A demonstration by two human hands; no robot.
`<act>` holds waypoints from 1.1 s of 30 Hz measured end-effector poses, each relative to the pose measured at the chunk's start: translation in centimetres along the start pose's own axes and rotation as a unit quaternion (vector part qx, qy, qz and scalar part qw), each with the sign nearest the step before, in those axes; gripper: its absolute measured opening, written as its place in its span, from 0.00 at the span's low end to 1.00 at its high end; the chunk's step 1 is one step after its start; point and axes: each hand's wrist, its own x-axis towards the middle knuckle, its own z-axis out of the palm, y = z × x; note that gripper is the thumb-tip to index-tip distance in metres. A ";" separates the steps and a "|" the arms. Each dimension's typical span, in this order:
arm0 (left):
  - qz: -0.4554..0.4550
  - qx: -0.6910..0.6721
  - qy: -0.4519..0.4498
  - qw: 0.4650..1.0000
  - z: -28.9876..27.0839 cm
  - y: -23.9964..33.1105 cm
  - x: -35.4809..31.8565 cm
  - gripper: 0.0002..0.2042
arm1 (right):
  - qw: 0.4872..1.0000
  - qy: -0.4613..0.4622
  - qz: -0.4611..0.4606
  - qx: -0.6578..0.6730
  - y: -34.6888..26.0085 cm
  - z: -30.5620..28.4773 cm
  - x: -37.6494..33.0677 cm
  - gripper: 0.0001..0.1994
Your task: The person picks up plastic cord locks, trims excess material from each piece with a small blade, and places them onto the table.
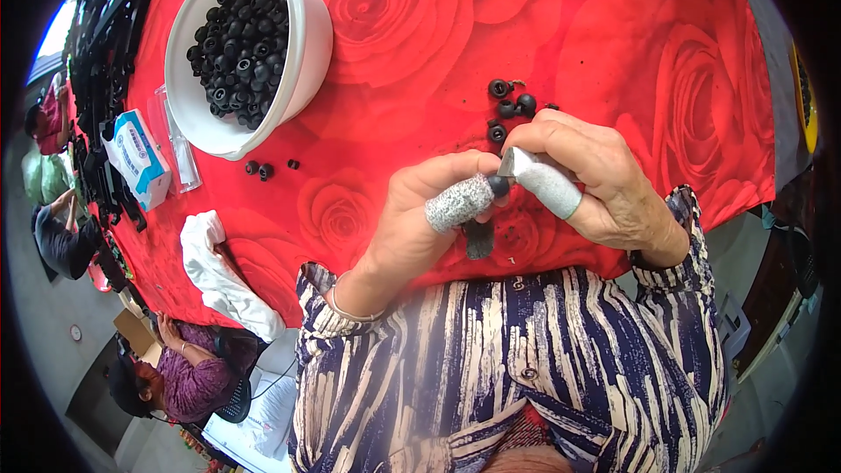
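Observation:
My left hand [399, 223] is closed on a small round black rubber-looking piece [498, 186], pinched at the fingertips. A speckled grey sleeve [460, 203] covers its thumb. My right hand [613, 180] grips a small metal blade [508, 163] whose edge meets or nearly meets the black piece; I cannot tell which. The right thumb wears a pale grey sleeve [550, 188]. Under the left fingers shows a dark grey fuzzy-looking patch [478, 241], partly hidden. Just beyond my hands lie several similar black pieces [497, 130] on the red cloth.
A white tub [315, 44] heaped with black pieces [241, 52] stands at the far left. Near it are a few loose pieces [265, 172] and a blue-and-white box [140, 158]. White fabric [219, 276] lies by the left edge. Other people [197, 363] sit at left.

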 end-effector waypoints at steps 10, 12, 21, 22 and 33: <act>-0.002 0.019 -0.006 1.000 -0.1 0.2 0.2 0.14 | 1.000 -0.012 0.001 0.015 0.1 -0.1 0.1 0.08; -0.006 0.022 -0.019 1.000 -0.1 0.2 0.3 0.14 | 1.000 -0.016 0.003 0.018 0.2 -0.2 0.1 0.08; 0.004 0.093 0.000 0.996 -0.4 0.5 0.1 0.12 | 1.000 -0.008 0.015 0.026 0.4 0.1 0.1 0.07; 0.003 0.092 0.000 0.996 -0.3 0.5 0.1 0.12 | 1.000 -0.006 0.009 0.021 0.5 0.1 0.0 0.07; 0.000 0.103 0.023 0.994 -0.2 0.5 0.1 0.13 | 1.000 -0.010 0.004 0.015 0.6 0.0 -0.1 0.08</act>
